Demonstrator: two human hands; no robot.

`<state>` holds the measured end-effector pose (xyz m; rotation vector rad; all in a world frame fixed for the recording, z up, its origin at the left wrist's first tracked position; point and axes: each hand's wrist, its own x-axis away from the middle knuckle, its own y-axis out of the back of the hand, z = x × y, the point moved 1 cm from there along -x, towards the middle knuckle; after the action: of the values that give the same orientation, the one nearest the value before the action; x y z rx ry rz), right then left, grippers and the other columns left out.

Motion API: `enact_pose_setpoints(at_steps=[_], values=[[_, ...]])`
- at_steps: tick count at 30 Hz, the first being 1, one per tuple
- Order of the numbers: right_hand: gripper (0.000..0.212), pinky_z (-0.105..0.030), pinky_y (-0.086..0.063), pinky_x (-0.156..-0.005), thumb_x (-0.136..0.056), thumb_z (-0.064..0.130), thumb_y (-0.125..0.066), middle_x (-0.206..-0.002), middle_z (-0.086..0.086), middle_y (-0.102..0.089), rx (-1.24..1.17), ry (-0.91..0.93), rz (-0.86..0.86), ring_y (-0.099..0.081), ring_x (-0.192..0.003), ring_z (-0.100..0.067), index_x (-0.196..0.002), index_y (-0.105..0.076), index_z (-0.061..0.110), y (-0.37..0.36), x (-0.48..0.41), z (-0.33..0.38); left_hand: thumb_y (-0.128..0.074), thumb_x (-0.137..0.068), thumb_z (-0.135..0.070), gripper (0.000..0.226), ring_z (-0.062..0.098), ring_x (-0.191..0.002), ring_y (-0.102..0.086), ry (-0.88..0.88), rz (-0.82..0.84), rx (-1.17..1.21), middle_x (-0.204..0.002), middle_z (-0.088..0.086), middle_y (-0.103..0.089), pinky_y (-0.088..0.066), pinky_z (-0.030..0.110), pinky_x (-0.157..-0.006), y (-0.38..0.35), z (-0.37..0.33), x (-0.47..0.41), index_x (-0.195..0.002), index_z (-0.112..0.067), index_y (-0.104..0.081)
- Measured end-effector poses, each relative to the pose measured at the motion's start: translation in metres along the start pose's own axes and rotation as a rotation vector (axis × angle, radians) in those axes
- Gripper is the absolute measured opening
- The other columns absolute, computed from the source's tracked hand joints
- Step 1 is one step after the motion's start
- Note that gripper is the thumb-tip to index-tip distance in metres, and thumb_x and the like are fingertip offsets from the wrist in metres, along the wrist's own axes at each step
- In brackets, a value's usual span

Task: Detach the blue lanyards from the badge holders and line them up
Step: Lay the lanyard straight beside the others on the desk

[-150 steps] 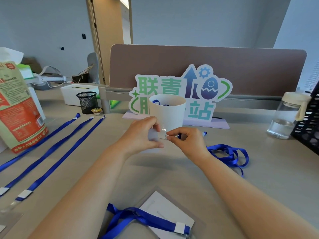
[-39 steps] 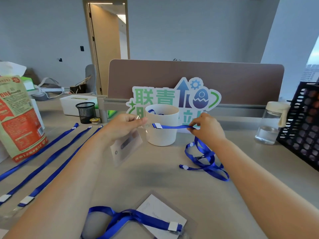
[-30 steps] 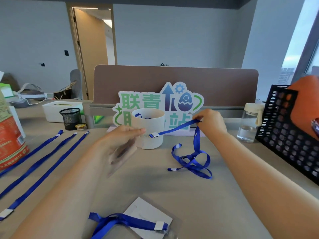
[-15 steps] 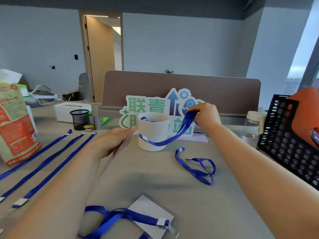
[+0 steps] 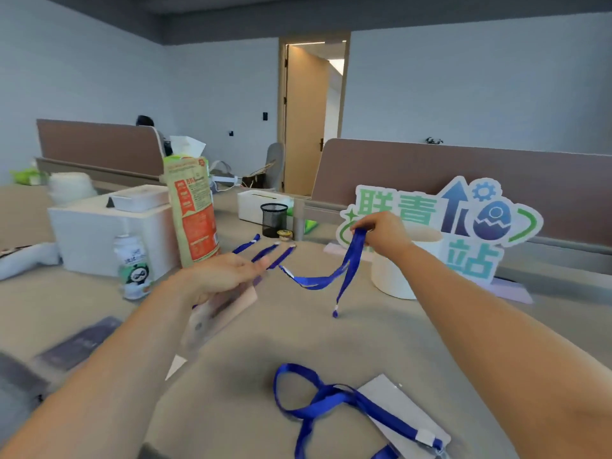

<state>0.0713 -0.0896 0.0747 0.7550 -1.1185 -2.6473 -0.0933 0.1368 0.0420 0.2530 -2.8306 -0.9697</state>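
- The desk (image 5: 298, 342) carries everything; its left-hand stretch looks like the lining-up place, judging by what lies there.
- The cut-out sign (image 5: 463, 220) and the white cup (image 5: 394, 283) stand at the back, behind the right arm, clear of the working patch.
- The right hand (image 5: 381, 231) is raised, fingers curled and pinching the held lanyard (image 5: 347, 270) near its fold; lifted so, the strap hangs untangled, one end dangling close to the desk top, the other sagging leftward.
- The left hand (image 5: 228, 276) has its fingers stretched forward with the freed badge holder (image 5: 222, 309) gripped beneath them; the exact pinch is blurred; holder and strap are apart, so this pair looks detached.
- The laid-out lanyards (image 5: 265, 253), three side by side, lie beyond the left hand; the held one probably belongs beside them.
- At the near edge a waiting lanyard (image 5: 331, 399) lies looped, clipped to its own holder (image 5: 397, 412); likely next to undo.
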Motion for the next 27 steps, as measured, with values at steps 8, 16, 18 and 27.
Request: enact_pose_setpoints(at_steps=[8,16,18,27], values=[[0.039,-0.033,-0.042,-0.097,-0.09,0.0,-0.047,-0.133,-0.013,-0.053,-0.03,-0.016,0.193,-0.051,-0.12,-0.028,-0.127,-0.053,0.008,-0.086,-0.018,0.005,-0.054,-0.074,-0.069,0.06,0.016,-0.119,-0.046,0.183,-0.014,-0.128,-0.123,-0.006,-0.053,-0.039,0.038,-0.105,0.022,0.046,0.016,-0.112,-0.024,-0.061],[0.024,-0.027,-0.046,-0.092,-0.089,0.014,-0.058,-0.118,-0.006,-0.062,0.058,0.149,0.497,-0.056,-0.102,-0.014,-0.112,-0.065,0.015,-0.139,0.035,0.029,-0.049,-0.094,-0.034,0.016,0.009,-0.073,-0.049,0.317,-0.029,-0.189,-0.087,-0.001,-0.054,-0.039,0.02,-0.056,0.005,0.06,0.026,-0.085,-0.021,-0.048],[0.022,-0.025,-0.047,-0.091,-0.089,0.018,-0.059,-0.116,-0.003,-0.063,0.04,0.238,0.568,-0.056,-0.1,-0.01,-0.11,-0.066,0.017,-0.142,0.05,0.042,-0.051,-0.092,-0.035,0.015,0.012,-0.082,-0.053,0.322,-0.02,-0.237,-0.098,0.001,-0.058,-0.043,0.022,-0.06,0.005,0.062,0.03,-0.096,-0.021,-0.052],[0.03,-0.031,-0.046,-0.093,-0.094,0.032,-0.05,-0.116,0.0,-0.064,0.281,0.357,0.683,-0.057,-0.105,-0.015,-0.116,-0.064,0.019,-0.157,0.073,0.061,-0.053,-0.091,-0.037,0.023,0.015,-0.089,-0.052,0.335,-0.018,-0.319,-0.114,0.003,-0.059,-0.045,0.026,-0.073,0.004,0.076,0.051,-0.106,-0.021,-0.056]])
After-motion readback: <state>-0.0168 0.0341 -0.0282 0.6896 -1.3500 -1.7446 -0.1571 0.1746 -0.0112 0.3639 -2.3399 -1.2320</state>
